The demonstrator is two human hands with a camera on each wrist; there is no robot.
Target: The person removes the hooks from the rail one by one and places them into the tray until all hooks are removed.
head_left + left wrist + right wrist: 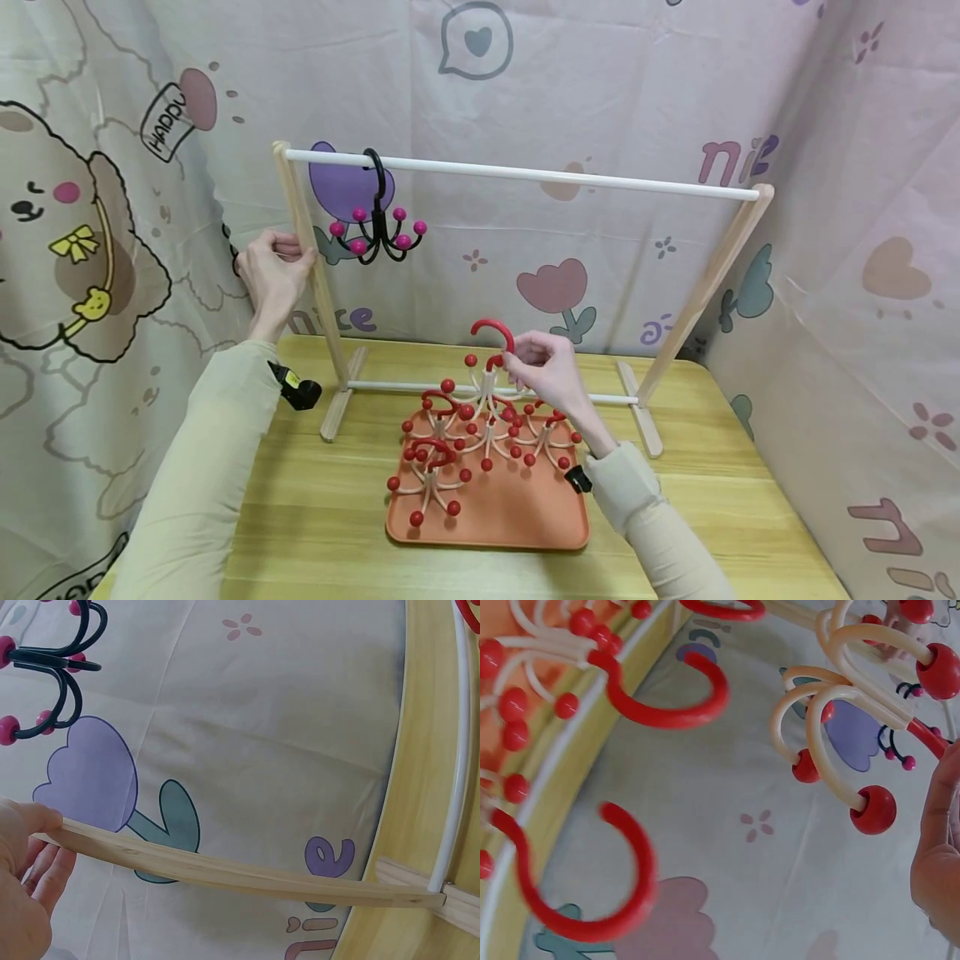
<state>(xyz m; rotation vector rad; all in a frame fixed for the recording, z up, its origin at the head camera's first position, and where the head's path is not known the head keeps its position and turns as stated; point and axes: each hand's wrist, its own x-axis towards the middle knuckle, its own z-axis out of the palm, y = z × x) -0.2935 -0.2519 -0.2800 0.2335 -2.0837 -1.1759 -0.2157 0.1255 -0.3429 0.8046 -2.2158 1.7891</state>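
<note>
My left hand (273, 275) pinches the left wooden post (324, 304) of a rack; in the left wrist view, thumb and fingertips lie on either side of the post (225, 871). My right hand (551, 375) pinches the red hook of a cream multi-arm hanger (488, 385) with red ball tips. It is held upright above the back of an orange tray (517, 517). Several similar hangers (431, 482) rest on that tray with their hooks up. From the rack's white top rail (525, 173), near its left end, hangs a black hanger (379, 221) with pink balls.
The rack's right post (701, 296) slants down to a wooden foot (640, 408) on the table (712, 500). A white lower bar (611, 399) runs behind the tray. Printed curtains (465, 100) enclose the table at the back and sides.
</note>
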